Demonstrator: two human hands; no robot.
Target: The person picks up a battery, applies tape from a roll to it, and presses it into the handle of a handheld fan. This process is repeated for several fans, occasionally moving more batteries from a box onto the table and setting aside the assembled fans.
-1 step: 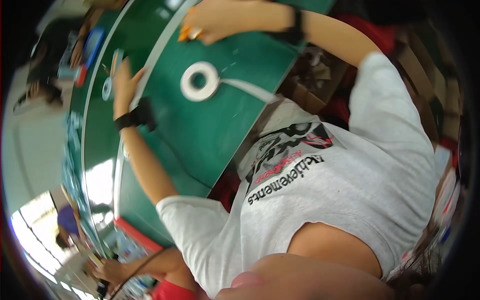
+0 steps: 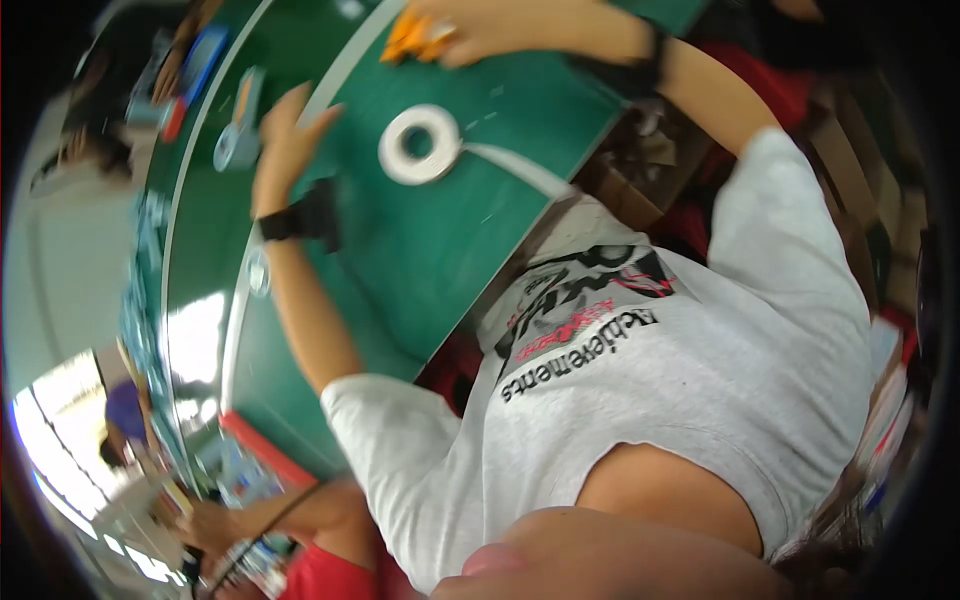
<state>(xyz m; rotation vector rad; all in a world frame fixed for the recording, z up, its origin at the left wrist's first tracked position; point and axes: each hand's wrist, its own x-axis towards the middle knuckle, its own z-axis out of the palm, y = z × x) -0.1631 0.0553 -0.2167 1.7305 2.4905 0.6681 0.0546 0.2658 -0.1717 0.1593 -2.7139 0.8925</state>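
Note:
My left hand [image 2: 288,145] is over the green table [image 2: 400,260], its thumb spread away from the fingers and nothing seen in it. Just left of it lies a light-blue flat piece [image 2: 238,130] with an orange strip along it. Toward the far edge of the picture, the fingers of my right hand [image 2: 480,30] are closed on a bright orange lobed thing [image 2: 402,40], blurred, its kind unclear. Between the hands and nearer my body, a white roll of tape [image 2: 390,148] lies flat. Its loose white strip [image 2: 520,170] runs to the table's near edge.
A pale ridge [image 2: 345,70] crosses the table beyond my hands. Another person's arm [image 2: 300,510] and a red bar [image 2: 265,450] are at the lower left. Light-blue pieces [image 2: 145,300] are heaped at the far left. Cardboard boxes [image 2: 845,160] stand at the right.
My left hand has shifted right, away from the light-blue piece, which now shows more fully. The whole view has tilted slightly. My right hand still holds the orange thing, more of which shows.

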